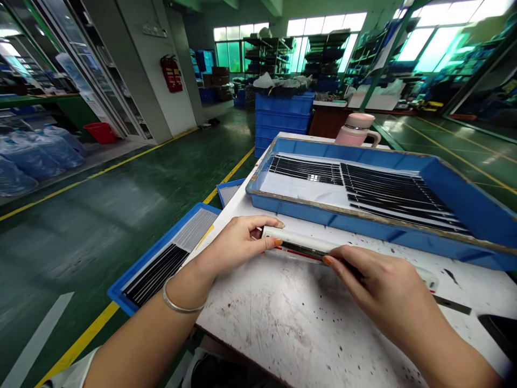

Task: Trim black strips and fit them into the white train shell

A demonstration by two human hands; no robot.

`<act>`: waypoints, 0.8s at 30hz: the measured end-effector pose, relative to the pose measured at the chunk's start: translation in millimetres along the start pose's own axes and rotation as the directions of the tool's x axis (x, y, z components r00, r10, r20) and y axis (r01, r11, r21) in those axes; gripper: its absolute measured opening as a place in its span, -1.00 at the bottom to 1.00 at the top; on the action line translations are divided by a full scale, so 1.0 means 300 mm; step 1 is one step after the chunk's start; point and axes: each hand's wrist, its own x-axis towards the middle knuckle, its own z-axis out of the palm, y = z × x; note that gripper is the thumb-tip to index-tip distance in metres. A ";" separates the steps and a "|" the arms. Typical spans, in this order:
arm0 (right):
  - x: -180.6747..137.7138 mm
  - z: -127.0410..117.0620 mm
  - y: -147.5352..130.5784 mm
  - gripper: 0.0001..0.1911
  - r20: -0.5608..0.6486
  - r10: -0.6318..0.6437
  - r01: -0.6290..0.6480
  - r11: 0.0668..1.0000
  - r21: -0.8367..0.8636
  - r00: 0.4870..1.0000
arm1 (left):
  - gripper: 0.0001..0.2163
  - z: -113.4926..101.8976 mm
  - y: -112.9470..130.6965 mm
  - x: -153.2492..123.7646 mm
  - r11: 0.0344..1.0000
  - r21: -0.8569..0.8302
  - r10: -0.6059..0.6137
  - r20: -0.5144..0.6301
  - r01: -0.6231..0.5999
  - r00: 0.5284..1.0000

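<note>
My left hand (238, 242) grips the near end of a long white plastic bar (299, 242) lying across the white-topped table (258, 323). My right hand (375, 285) pinches the bar farther along, its fingertips on a dark strip along the bar's side. A thin red line shows beside that strip. Behind both hands, a wide blue tray (363, 229) holds rows of black strips (388, 188) on white sheets. A smaller blue tray (153, 250) with more black strips (155, 272) sits off the table's left edge.
A pink flask (357, 129) stands beyond the wide tray. A loose black strip (452, 304) lies on the table at right. Stacked blue crates (283, 121) rise past the table's far end, above a green floor with yellow lines.
</note>
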 end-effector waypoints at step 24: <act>-0.003 -0.044 0.002 -0.86 -0.220 -0.154 0.121 0.980 -0.156 0.963 | -0.68 -0.013 -0.010 0.008 0.933 -0.341 -0.124 -0.013 0.112 0.992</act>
